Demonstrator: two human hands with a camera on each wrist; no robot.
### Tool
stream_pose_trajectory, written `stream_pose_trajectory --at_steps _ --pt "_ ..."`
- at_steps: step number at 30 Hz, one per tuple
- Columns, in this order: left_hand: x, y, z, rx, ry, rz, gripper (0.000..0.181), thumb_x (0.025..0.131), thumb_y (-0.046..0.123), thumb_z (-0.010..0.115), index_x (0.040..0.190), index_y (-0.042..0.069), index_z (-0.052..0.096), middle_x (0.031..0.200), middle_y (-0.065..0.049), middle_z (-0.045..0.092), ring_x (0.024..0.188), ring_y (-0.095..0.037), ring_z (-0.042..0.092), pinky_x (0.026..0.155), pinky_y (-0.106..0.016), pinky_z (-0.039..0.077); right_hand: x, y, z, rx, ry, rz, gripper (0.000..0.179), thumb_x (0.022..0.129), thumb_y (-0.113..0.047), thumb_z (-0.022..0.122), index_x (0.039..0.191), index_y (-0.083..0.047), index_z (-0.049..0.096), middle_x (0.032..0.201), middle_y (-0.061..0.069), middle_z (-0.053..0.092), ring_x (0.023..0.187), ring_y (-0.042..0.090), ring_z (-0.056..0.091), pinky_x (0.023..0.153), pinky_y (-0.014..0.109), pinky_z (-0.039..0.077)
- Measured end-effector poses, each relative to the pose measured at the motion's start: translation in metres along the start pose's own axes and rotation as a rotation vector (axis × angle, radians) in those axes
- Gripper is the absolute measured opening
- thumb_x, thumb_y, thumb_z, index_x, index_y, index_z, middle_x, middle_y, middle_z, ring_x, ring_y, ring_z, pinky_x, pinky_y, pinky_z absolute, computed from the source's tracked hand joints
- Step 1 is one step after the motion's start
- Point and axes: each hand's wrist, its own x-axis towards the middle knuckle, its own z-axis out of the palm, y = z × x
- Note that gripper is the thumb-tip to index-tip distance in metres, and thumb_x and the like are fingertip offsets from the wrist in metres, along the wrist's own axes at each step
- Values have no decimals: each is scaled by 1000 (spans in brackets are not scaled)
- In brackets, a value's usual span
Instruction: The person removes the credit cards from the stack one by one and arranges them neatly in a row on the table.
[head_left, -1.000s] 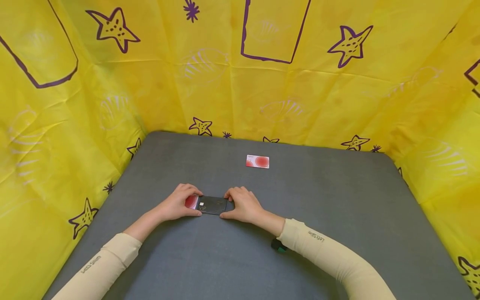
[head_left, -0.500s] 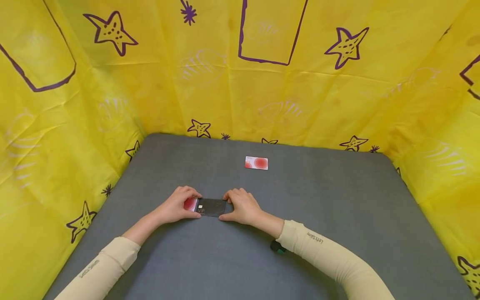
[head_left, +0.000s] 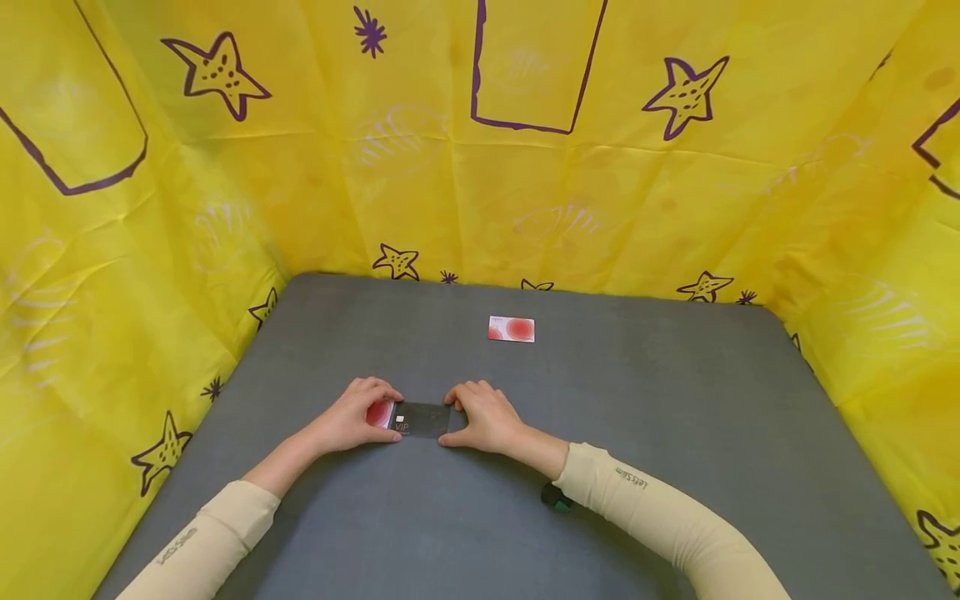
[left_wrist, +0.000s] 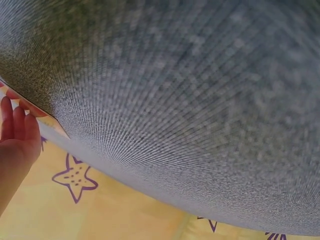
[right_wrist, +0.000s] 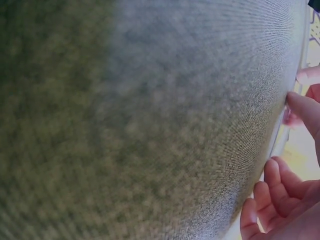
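Observation:
In the head view, a black card (head_left: pixel 422 420) marked VIP lies between both hands, low over the grey table. My left hand (head_left: pixel 358 418) pinches a red-and-white card (head_left: pixel 378 414) by its long edges, thumb near and fingers far. That card's right end meets the black card's left end; which lies on top is hard to tell. My right hand (head_left: pixel 486 419) pinches the black card's right end the same way. Loosely bent fingers of the left hand (left_wrist: pixel 20 130) show by a card edge in the left wrist view. The right wrist view catches fingers of the right hand (right_wrist: pixel 285 195).
Another red-and-white card (head_left: pixel 512 329) lies flat farther back on the grey table (head_left: pixel 637 375). Yellow cloth (head_left: pixel 420 192) with purple starfish drawings hangs around the back and sides. A dark device (head_left: pixel 557 497) sits under the right wrist.
The head view has tilted slightly, so everything sits a little lower in it. Both hands keep their hold, and the cards show no clear movement on the table.

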Motion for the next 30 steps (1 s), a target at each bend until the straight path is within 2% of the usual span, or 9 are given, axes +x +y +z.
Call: stream_pose_trajectory --at_steps 9,17,21,23,27,30 --pt "1 3 -1 34 -4 27 52 74 33 86 115 8 65 115 -5 57 108 -28 43 87 -43 40 -3 4 -1 14 -38 2 50 74 -46 82 110 -17 63 91 -6 55 84 11 44 72 27 37" --pt "5 9 -3 54 -32 21 53 73 32 86 116 9 65 115 -3 59 111 -26 44 90 -44 41 -8 10 -6 59 -13 -37 47 76 -39 82 111 -14 63 96 -3 58 88 14 48 77 31 41" --pt "8 13 -2 48 -24 23 50 75 33 84 115 11 66 114 -1 60 110 -24 48 91 -44 43 -10 14 -8 68 -5 -50 46 77 -37 82 111 -13 63 98 -2 60 90 14 49 80 30 42" --pt "10 15 0 49 -6 42 48 76 32 84 115 10 67 113 -1 61 107 -23 50 89 -42 44 -11 16 -8 79 2 -59 46 77 -36 82 111 -12 63 98 -1 60 91 15 49 81 29 42" --pt "16 19 5 13 24 97 46 77 28 84 114 8 67 109 -2 62 88 -19 52 77 -31 45 -14 22 -10 125 17 -68 44 78 -32 82 111 -10 64 99 1 60 92 16 49 83 29 43" --pt "21 22 8 -20 38 128 46 78 27 83 115 7 66 109 -4 63 87 -20 55 76 -31 46 -15 27 -12 173 22 -72 44 78 -30 82 112 -9 64 99 2 60 94 17 51 85 30 43"
